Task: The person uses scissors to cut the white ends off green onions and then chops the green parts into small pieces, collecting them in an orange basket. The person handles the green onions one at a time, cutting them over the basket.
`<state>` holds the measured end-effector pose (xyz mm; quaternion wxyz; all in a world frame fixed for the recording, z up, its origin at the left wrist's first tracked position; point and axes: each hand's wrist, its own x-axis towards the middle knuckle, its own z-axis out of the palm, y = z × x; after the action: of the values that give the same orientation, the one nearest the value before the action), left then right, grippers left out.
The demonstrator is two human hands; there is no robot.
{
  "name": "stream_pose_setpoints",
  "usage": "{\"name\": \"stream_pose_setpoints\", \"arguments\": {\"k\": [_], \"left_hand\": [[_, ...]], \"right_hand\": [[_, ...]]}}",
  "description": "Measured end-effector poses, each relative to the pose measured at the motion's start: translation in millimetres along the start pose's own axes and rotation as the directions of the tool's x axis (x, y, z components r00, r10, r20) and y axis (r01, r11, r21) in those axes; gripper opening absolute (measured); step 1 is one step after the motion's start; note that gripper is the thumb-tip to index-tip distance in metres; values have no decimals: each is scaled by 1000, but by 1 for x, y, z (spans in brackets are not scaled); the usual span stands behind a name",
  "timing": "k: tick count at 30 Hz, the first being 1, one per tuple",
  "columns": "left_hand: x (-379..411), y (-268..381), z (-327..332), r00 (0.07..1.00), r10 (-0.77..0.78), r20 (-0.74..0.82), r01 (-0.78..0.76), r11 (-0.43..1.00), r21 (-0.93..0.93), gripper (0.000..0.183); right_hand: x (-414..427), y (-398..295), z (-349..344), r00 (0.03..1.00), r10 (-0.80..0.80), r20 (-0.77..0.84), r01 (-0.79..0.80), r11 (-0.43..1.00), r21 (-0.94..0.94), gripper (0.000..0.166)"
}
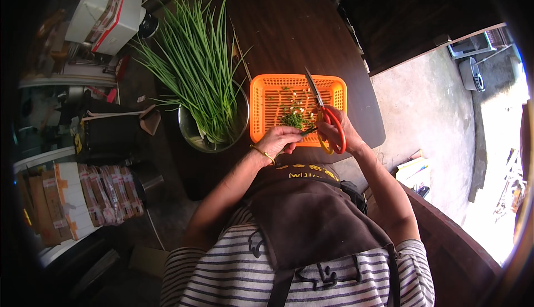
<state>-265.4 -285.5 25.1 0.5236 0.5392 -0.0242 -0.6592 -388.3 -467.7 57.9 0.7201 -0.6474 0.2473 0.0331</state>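
Note:
Over the near edge of an orange plastic basket point(257, 98), my left hand point(280, 141) pinches a small bunch of green onion tops point(308, 131). My right hand point(340, 131) grips scissors point(316, 92) with one red and one yellow handle; their blades point away from me over the basket, and the fingers of this hand are also close to the onion ends. Chopped green onion point(294, 119) lies in a small heap on the slatted bottom, with white bits scattered around it. To the left, long whole green onions point(200, 65) lean out of a round metal bowl point(247, 119).
Basket and bowl rest on a dark brown wooden table point(288, 19) with a rounded right corner. White foam boxes point(114, 23) stand at the upper left. Flattened cardboard point(52, 198) is stacked at the lower left. Concrete floor point(421, 94) shows on the right.

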Motion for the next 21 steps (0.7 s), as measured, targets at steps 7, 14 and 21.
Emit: {"name": "stream_pose_setpoints", "arguments": {"k": [7, 14, 21], "left_hand": [[-6, 8, 9, 1000, 14, 11, -15, 1000, 28, 21], [-4, 15, -6, 997, -36, -68, 17, 967, -256, 15], [6, 13, -4, 995, -101, -26, 89, 954, -287, 18]], "right_hand": [[0, 0, 4, 998, -12, 56, 16, 998, -65, 28], [-35, -15, -28, 970, 126, 206, -19, 890, -455, 37], [-53, -10, -22, 962, 211, 174, -64, 794, -605, 42]]}}
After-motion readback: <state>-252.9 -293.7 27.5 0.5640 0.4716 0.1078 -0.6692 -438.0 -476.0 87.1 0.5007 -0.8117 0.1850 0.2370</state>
